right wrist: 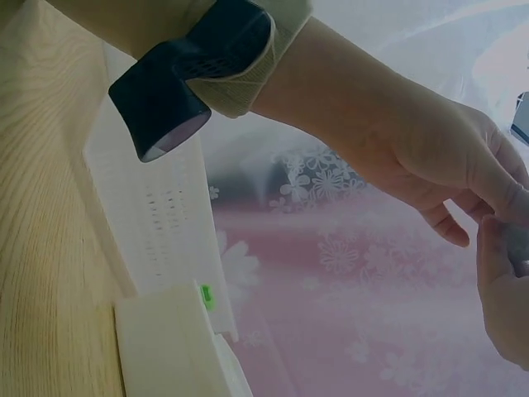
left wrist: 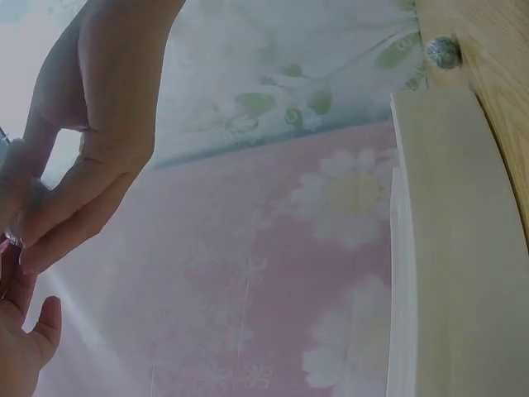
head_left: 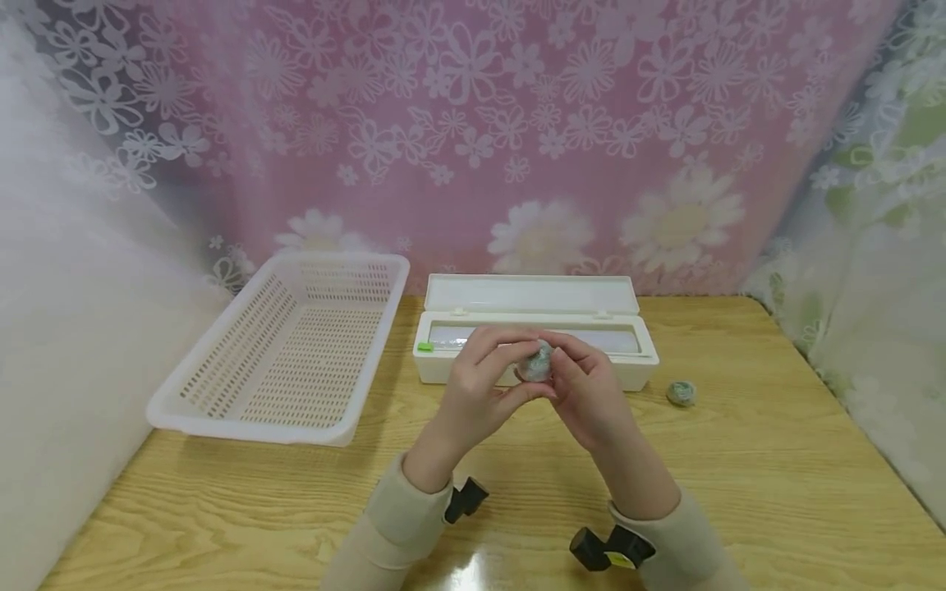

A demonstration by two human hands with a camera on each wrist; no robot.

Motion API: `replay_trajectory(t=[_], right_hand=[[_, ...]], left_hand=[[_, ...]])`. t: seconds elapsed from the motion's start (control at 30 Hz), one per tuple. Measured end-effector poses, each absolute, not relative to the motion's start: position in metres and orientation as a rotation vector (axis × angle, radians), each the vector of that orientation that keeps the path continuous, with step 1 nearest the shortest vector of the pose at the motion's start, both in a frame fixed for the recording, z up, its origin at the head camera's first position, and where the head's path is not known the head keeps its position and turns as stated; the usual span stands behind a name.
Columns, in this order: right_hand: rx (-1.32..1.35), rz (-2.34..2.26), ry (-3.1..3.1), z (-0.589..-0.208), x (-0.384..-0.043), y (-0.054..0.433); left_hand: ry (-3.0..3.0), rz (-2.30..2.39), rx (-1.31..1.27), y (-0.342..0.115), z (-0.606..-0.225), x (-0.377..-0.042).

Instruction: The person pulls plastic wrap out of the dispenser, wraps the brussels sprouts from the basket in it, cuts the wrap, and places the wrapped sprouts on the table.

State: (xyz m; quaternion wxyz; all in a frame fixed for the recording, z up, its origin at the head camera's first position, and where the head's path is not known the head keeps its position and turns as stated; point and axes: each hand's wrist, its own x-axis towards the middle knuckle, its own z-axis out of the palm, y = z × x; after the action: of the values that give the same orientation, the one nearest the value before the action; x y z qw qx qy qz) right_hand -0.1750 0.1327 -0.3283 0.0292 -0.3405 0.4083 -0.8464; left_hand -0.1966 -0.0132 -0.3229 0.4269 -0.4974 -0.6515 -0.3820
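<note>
A small round grey-green ball in clear wrap [head_left: 537, 361] is raised above the table in front of an open cling film box [head_left: 534, 328]. My left hand [head_left: 476, 386] pinches the ball between thumb and fingers from the left. From the right, my right hand [head_left: 591, 398] grips it too, with thumb and fingertips at the wrap. Both wrist views show the ball partly hidden by fingers at the frame edge. On the table to the right of the box lies a second, similar wrapped ball [head_left: 681, 393].
A white slotted plastic basket [head_left: 347, 431] stands on the left of the wooden table [head_left: 776, 460]. The box's lid [head_left: 532, 294] is tipped back, with a roll inside and a green tab [head_left: 424, 347] at its left end. Flowered curtains [head_left: 473, 123] hang behind and beside the table.
</note>
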Motion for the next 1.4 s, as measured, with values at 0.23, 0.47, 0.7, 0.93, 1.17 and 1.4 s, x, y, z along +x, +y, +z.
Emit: replay_trajectory(t=[0.23,0.47,0.7,0.93,1.17,1.4], right_hand=[[-1.189,-2.504,1.244,-0.330,-0.177,0.137],[-1.167,-2.465,1.273,-0.332,-0.177,0.141],[-1.096,-2.481,1.275,-0.331,-0.180,0.141],[-0.904,-2.507,1.188,-0.333,-0.183,0.141],[-0.667,-2.499,1.312,-0.338,-0.184,0.149],[-0.550,-2.440,1.616,-0.344,-0.180,0.161]], left_hand=[[-1.714,-0.913,-1.400,-0.018,-0.318,-0.196],[-1.729,-0.825,-1.389,-0.015,-0.320,-0.193],[-1.669,-0.841,-1.349,-0.009,-0.324,-0.198],[-1.720,-0.975,-1.219,-0.008,-0.331,-0.205],[-1.867,-1.049,-1.146,-0.010,-0.342,-0.205],[-1.964,-0.985,-1.237,-0.015,-0.350,-0.203]])
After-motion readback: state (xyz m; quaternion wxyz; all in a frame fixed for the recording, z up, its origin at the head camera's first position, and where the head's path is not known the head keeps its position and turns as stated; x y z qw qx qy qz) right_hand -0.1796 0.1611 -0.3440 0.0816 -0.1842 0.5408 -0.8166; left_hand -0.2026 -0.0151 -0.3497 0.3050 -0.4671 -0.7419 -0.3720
